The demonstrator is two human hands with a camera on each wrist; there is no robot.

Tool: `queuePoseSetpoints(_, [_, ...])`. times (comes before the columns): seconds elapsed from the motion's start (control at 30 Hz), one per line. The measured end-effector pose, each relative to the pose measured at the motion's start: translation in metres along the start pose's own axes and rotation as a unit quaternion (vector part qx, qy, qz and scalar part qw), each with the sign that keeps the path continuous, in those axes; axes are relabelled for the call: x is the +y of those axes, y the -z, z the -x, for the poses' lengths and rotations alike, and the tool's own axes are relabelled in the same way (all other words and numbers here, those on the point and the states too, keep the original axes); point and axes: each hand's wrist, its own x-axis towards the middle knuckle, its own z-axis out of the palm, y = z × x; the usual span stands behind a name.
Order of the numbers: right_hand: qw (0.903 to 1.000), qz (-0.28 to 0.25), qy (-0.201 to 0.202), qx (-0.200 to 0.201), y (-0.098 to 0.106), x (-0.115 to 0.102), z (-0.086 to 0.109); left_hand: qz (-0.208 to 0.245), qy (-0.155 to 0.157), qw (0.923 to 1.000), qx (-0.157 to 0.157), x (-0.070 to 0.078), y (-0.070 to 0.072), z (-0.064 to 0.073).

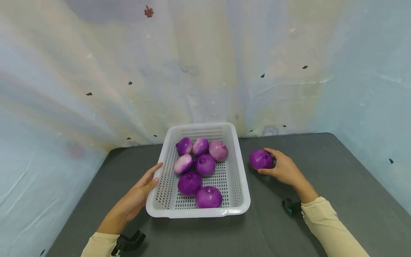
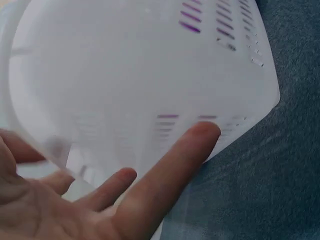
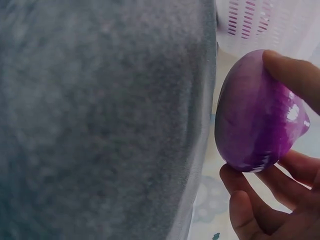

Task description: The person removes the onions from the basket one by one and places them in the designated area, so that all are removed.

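Note:
My right hand (image 1: 285, 171) pinches a purple onion (image 1: 258, 159) between thumb and fingers, to the right of a white plastic basket (image 1: 199, 213). In the right wrist view the held onion (image 3: 255, 115) looks glossy, with a small pointed tip facing the palm side. Several other onions, such as a round purple one (image 1: 205, 164) and a paler one (image 1: 218, 150), lie inside the basket. My left hand (image 1: 136, 198) is at the basket's left side with its fingers extended. The left wrist view shows those fingers (image 2: 170, 175) along the slotted outer wall (image 2: 100, 65).
The basket stands on a dark grey cloth-covered table (image 1: 273, 221). Behind the table hangs a pale patterned curtain (image 1: 205, 71), which also closes in both sides. A black wrist device (image 1: 130, 242) sits on the left wrist, another (image 1: 291, 207) on the right.

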Motion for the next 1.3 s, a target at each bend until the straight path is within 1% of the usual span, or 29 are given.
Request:
queuePoseSetpoints(0.13, [1.0000,0.006,0.003,0.000,-0.0049,0.0039,0.0000,0.033,-0.003,0.9984,-0.047,0.0010,0.0048,0.0017])
queuePoseSetpoints(0.2, [1.0000,0.008,0.005,0.001,-0.0061,0.0046,-0.0002,0.041,-0.003,0.9972,-0.062,0.0019,0.0062,0.0030])
queuePoseSetpoints(0.27, [0.9999,0.012,0.006,0.001,-0.0065,0.0050,-0.0003,0.042,-0.002,0.9968,-0.068,0.0028,0.0068,0.0038])
queuePoseSetpoints(0.67, [0.9996,0.023,-0.004,-0.019,-0.0045,0.0054,0.0001,0.026,-0.009,0.9976,-0.064,0.0039,0.0058,0.0025])
queuePoseSetpoints(0.87, [0.9994,0.022,0.003,-0.024,-0.0024,0.0039,0.0005,0.021,-0.013,0.9979,-0.061,0.0028,0.0058,0.0024])
queuePoseSetpoints(1.3, [0.9991,0.036,0.014,-0.019,0.0025,0.0011,-0.0002,0.012,-0.017,0.9981,-0.058,0.0006,0.0075,0.0002])
